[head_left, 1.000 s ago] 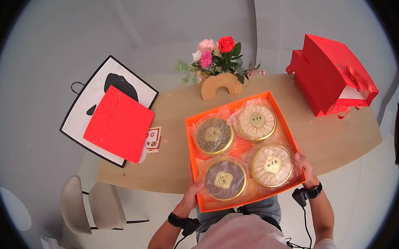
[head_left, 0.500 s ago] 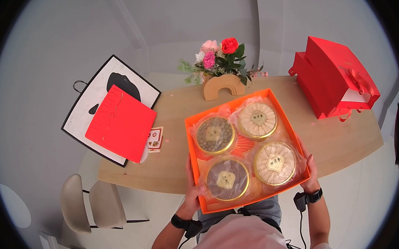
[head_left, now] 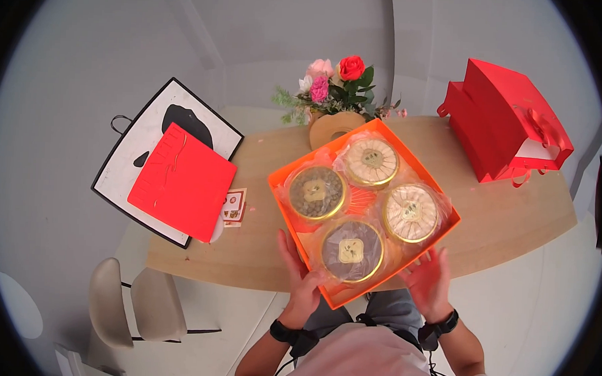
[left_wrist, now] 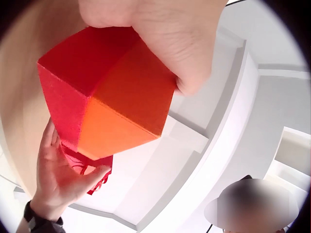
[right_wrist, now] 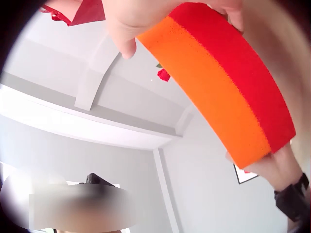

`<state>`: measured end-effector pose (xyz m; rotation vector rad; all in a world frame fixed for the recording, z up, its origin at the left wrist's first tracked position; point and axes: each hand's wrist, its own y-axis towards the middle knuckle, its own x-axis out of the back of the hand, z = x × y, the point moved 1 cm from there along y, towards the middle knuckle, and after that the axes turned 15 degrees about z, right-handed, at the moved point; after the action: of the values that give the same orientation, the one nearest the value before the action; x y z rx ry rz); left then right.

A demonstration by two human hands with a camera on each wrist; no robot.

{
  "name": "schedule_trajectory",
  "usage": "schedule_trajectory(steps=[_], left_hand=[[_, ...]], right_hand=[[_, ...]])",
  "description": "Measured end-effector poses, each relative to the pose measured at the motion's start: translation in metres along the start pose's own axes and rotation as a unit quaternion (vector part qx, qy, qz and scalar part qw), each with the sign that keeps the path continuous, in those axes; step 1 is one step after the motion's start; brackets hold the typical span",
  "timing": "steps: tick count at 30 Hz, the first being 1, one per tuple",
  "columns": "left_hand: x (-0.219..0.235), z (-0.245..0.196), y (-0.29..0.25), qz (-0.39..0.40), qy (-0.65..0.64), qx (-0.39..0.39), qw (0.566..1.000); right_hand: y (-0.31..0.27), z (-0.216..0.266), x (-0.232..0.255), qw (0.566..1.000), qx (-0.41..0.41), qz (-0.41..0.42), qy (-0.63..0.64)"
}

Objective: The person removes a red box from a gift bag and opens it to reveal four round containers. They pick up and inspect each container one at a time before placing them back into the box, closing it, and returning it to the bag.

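Observation:
A square orange gift box (head_left: 434,239) with a red base (right_wrist: 233,63) holds several round tins with gold rims and clear lids, wrapped in clear film. Two show pale slices, such as the right tin (head_left: 411,213); the front tin (head_left: 352,251) is dark and the left tin (head_left: 316,193) has brown pieces. My left hand (head_left: 303,290) grips the box's left side near the front corner, thumb at the rim. At the front right side, my right hand (head_left: 431,285) has its fingers spread, fingertips at the box's underside and thumb away from the wall.
On the wooden table (head_left: 254,253), a red lid-like panel (head_left: 183,183) lies over a black-framed picture (head_left: 123,173), with printed cards (head_left: 233,208) beside it. A flower arrangement (head_left: 339,89) stands behind the box. Red gift bags (head_left: 505,126) stand at the back right; chairs (head_left: 158,306) are front left.
The box has turned in my hands, its front corner swinging right, and moved slightly away from my body. My right hand has slid from the right side toward the front, and its fingers have opened.

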<state>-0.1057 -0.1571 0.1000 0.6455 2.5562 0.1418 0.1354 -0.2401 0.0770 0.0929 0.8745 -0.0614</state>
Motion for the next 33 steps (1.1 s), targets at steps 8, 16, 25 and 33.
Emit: schedule_trajectory(steps=[8,16,25,33], left_hand=[[-0.020,0.012,0.002,-0.008,0.178,-0.057,0.982],[-0.002,-0.049,0.031,0.063,-0.039,-0.076,0.994],[-0.032,-0.088,0.022,0.125,-0.020,0.022,0.992],[-0.042,-0.099,0.002,0.162,0.210,-0.015,0.964]], right_hand=[[0.035,0.001,-0.005,0.999,-0.020,-0.032,-0.019],[0.054,0.041,0.023,0.997,-0.070,0.018,0.027],[0.063,0.054,0.037,0.997,-0.070,-0.018,-0.001],[0.071,0.061,0.073,0.996,-0.064,-0.051,-0.024]])
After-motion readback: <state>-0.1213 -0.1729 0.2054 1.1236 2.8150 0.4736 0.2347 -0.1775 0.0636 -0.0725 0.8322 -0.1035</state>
